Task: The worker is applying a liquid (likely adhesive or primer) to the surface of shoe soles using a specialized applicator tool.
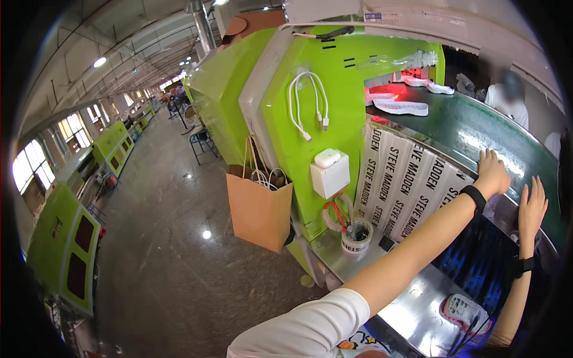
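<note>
The left hand (493, 176) and right hand (530, 210), open and seemingly empty, appear poised to reach at the belt (456, 122); the soles (399, 107) lie well apart farther up, so grasping one would need a longer reach.

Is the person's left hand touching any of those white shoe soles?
Apart. The head view shows a stretch of green belt between the left hand and the white shoe soles.
</note>
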A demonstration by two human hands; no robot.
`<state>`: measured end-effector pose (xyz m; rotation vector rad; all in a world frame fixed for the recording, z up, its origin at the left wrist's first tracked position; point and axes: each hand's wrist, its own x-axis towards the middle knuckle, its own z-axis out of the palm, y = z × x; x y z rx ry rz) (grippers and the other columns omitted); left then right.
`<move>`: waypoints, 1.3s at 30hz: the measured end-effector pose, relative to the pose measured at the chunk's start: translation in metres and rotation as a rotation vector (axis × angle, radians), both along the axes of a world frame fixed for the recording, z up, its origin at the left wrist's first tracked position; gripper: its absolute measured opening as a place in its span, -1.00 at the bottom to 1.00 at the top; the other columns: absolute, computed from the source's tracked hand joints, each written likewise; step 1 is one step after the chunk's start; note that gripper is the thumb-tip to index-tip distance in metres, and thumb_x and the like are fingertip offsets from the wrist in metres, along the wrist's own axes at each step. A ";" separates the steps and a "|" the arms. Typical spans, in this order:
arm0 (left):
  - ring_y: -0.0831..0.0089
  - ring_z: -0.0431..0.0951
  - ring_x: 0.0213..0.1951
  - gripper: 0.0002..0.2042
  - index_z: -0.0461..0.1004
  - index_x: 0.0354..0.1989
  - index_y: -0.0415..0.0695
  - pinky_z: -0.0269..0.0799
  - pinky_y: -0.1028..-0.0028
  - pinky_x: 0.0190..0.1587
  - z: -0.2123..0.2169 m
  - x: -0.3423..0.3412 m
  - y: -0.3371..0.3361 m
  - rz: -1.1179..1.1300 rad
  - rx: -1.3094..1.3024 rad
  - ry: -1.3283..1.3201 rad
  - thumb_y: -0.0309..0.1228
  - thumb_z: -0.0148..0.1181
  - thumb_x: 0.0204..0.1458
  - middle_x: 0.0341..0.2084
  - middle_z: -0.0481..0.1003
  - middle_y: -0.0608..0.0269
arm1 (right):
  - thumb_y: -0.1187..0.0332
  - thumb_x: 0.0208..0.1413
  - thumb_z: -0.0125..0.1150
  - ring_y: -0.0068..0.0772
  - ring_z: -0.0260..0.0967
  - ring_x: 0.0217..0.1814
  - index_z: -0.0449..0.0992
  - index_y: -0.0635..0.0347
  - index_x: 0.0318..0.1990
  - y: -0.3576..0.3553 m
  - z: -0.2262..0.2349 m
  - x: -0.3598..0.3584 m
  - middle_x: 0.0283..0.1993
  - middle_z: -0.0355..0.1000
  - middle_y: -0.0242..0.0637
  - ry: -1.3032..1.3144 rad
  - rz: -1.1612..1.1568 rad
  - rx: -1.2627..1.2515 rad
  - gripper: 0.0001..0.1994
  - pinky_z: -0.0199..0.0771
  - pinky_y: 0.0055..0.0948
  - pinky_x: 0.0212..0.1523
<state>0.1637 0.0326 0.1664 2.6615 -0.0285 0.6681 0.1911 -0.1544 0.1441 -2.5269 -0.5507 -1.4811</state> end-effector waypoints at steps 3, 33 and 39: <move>-0.09 -0.03 0.34 -0.37 0.30 0.16 -0.32 -0.22 0.06 0.34 -0.002 -0.004 0.001 -0.014 0.014 0.034 -0.03 -0.06 0.06 0.24 0.10 -0.30 | 0.14 0.23 -0.03 -0.21 -0.02 0.42 0.25 0.14 0.23 0.003 0.005 0.007 0.38 0.06 -0.23 0.247 -0.288 -0.060 -0.53 -0.08 0.05 0.33; -0.13 0.07 0.29 -0.42 0.42 0.09 -0.22 -0.31 -0.03 0.33 0.007 -0.010 0.005 -0.062 0.047 0.115 0.01 -0.17 0.09 0.19 0.20 -0.27 | 0.26 0.15 -0.04 -0.08 0.18 0.27 0.44 0.12 0.01 -0.012 0.025 0.019 0.22 0.28 -0.25 0.645 0.077 -0.076 -0.69 0.26 -0.11 0.12; -0.17 0.09 0.27 -0.44 0.45 0.03 -0.22 -0.31 -0.04 0.33 0.006 -0.009 0.004 -0.055 0.041 0.081 0.00 -0.14 0.07 0.16 0.23 -0.29 | 0.27 0.14 -0.02 -0.10 0.24 0.11 0.47 0.18 -0.18 -0.016 0.018 0.015 0.02 0.39 -0.22 0.450 0.157 0.049 -0.77 0.26 -0.28 0.06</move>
